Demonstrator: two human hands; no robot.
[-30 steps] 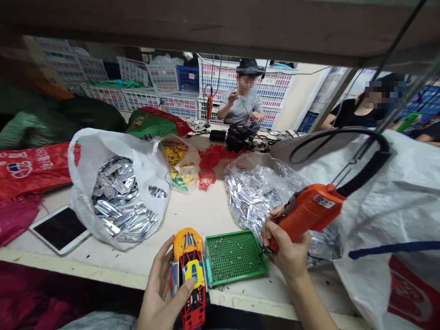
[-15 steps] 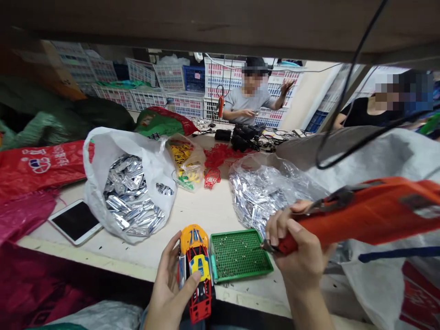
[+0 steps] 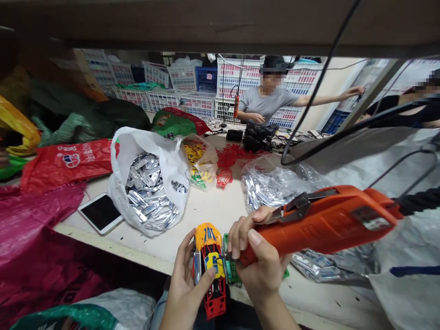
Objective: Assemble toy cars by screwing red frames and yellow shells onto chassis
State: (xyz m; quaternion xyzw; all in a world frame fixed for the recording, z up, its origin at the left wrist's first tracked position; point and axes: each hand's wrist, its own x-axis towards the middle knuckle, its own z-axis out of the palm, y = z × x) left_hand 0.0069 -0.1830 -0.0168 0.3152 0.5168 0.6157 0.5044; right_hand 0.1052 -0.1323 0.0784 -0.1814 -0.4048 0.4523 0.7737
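Held toy car (image 3: 210, 263) in left hand (image 3: 187, 288) at the near edge of the workbench (image 3: 206, 211): thumb laid across the yellow roof, fingers wrapped round the opposite side, orange nose pointed away, red chassis end hanging off the bench edge. Gripped orange electric screwdriver (image 3: 326, 224) in right hand (image 3: 256, 261), fist closed tight round the front of the barrel, body stretched out to the right and roughly level, black cable running off its tail. Had the bit end right at the side of the car facing the right hand, near the roof; couldn't confirm actual contact, hidden by fingers. Saw green screw tray (image 3: 233, 275) just behind the car and the right hand, mostly covered by them. Noted white bag of silver foil packets (image 3: 151, 197) open on the bench beyond the left hand, tablet (image 3: 100, 212) flat just left of it, clear bag of foil packets (image 3: 268, 183) beyond the screwdriver, red car frame (image 3: 224, 178) between the two bags. Spotted co-worker in grey shirt (image 3: 264, 103) at the far end, one arm stretched out sideways.
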